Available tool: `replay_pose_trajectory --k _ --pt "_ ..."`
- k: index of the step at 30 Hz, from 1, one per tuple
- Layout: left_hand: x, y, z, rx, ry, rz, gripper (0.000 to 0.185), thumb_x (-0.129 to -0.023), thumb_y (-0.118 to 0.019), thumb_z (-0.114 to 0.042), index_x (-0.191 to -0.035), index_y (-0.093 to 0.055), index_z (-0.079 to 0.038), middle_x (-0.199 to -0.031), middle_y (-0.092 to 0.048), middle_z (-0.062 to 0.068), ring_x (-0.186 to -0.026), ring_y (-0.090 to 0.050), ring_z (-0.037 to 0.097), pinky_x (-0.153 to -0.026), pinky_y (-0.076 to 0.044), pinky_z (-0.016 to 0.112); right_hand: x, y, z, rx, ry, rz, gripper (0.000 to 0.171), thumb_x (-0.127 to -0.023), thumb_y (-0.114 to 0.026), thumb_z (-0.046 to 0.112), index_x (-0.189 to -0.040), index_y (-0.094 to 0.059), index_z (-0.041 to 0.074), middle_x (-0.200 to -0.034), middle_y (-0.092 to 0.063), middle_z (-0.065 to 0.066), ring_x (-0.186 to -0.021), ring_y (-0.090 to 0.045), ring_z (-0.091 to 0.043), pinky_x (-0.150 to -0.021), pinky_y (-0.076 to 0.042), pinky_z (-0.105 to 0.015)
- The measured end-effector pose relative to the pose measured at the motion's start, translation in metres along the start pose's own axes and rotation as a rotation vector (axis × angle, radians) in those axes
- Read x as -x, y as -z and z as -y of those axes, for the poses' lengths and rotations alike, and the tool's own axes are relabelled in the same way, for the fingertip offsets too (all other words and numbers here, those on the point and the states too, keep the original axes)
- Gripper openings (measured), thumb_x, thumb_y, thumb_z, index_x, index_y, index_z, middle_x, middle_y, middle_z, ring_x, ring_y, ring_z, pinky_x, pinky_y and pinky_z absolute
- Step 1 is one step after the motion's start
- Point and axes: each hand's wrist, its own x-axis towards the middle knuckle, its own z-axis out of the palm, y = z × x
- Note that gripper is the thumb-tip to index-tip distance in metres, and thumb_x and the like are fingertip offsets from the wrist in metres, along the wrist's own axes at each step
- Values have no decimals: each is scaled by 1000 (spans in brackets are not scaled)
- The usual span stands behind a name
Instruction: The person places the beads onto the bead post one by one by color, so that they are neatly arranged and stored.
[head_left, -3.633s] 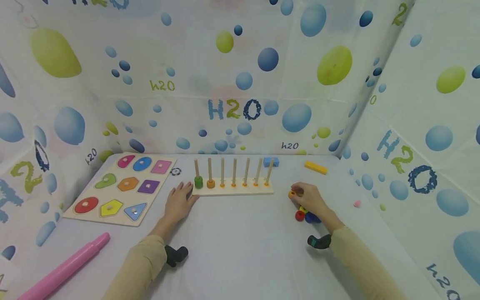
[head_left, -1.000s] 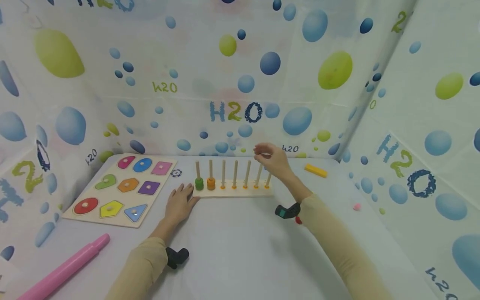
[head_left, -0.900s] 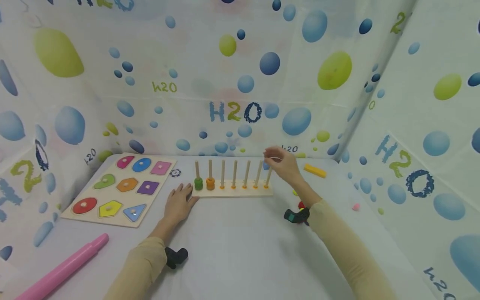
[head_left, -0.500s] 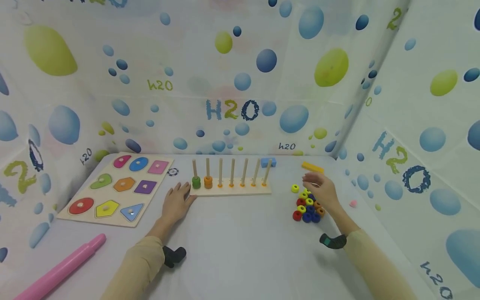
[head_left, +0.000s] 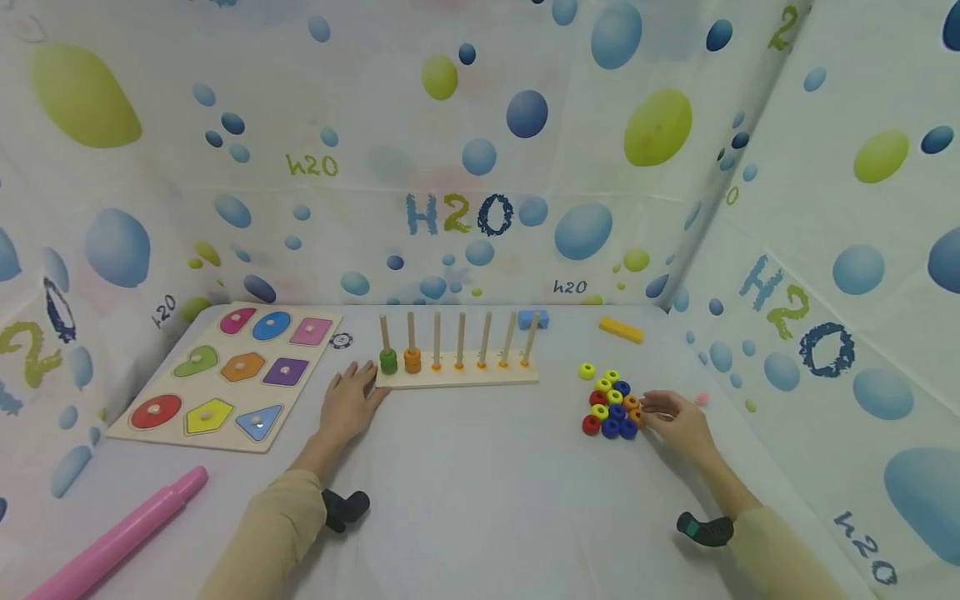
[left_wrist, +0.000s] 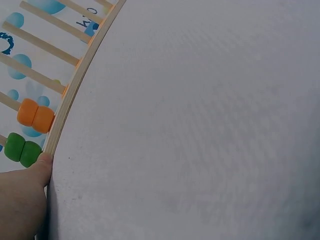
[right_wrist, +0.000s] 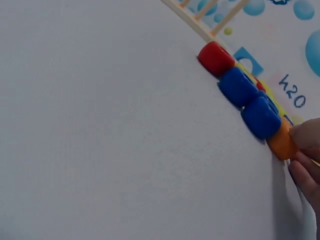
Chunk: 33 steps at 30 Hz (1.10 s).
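A wooden peg board (head_left: pixel 457 379) with several upright pegs stands mid-table. Green rings (head_left: pixel 387 361) sit on its first peg and orange rings (head_left: pixel 412 360) on the second. My left hand (head_left: pixel 348 400) lies flat on the table, fingertips against the board's left end; the left wrist view shows a fingertip (left_wrist: pixel 35 175) at the board's edge (left_wrist: pixel 75 90), below the green rings (left_wrist: pixel 20 150). To the right is a pile of coloured rings (head_left: pixel 609 400). My right hand (head_left: pixel 671 417) reaches its right side and pinches an orange ring (right_wrist: pixel 281 142) with its fingertips (right_wrist: pixel 306 134).
A shape puzzle board (head_left: pixel 225 375) lies at the left, with a pink tube (head_left: pixel 112 542) near the front left. A blue block (head_left: pixel 533 319) and a yellow block (head_left: pixel 621 330) sit at the back. Sheet walls printed with bubbles enclose the table.
My right hand has come back from the pegs to the ring pile at the right and lowered onto an orange ring. The second peg holds one more orange ring. The left hand has stayed put.
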Motion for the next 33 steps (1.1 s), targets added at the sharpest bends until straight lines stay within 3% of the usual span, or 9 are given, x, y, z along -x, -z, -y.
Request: replay_pose_trajectory --k 3,8,10,20,28,33 --pt "0 0 0 -1 4 2 58 -96 -55 -33 -138 -42 5 -143 -39 23 -136 -22 43 -113 -8 55 7 0 9 22 20 12 32 -88 -65 6 -116 -57 -8 -108 -65 -23 -99 -62 -37 -78 -50 -11" --pt "1 1 -1 6 9 9 58 -96 -55 -32 -138 -42 5 -143 -39 23 -136 -22 43 -113 -8 55 11 0 11 30 61 30 29 -85 -66 -1 -113 -59 -8 -106 -65 -23 -97 -62 -38 -80 -56 -32" --pt "1 1 -1 9 11 15 58 -96 -54 -33 -138 -42 4 -143 -38 23 -137 -22 43 -113 -8 55 10 -2 0 45 64 41 29 -85 -66 1 -113 -60 -5 -107 -65 -20 -98 -63 -34 -81 -55 -36" --pt "2 3 -3 3 7 7 57 -96 -55 -32 -138 -42 5 -143 -38 22 -136 -22 42 -113 -8 55 -6 8 6 70 45 -10 30 -92 -64 18 -116 -59 2 -110 -65 -13 -103 -61 -27 -81 -49 -11" --pt "2 2 -1 -2 2 -4 57 -96 -55 -31 -137 -42 6 -143 -38 23 -136 -22 43 -113 -8 55 -48 -2 48 -40 80 -23 37 -91 -65 23 -119 -58 1 -113 -64 -13 -104 -61 -28 -83 -48 -11" --pt "1 1 -1 1 -8 -5 57 -95 -55 -31 -137 -42 6 -143 -39 23 -136 -23 43 -113 -9 56 -80 -17 86 -105 123 -31 34 -91 -65 20 -120 -58 4 -116 -62 -13 -108 -59 -27 -88 -50 -20"
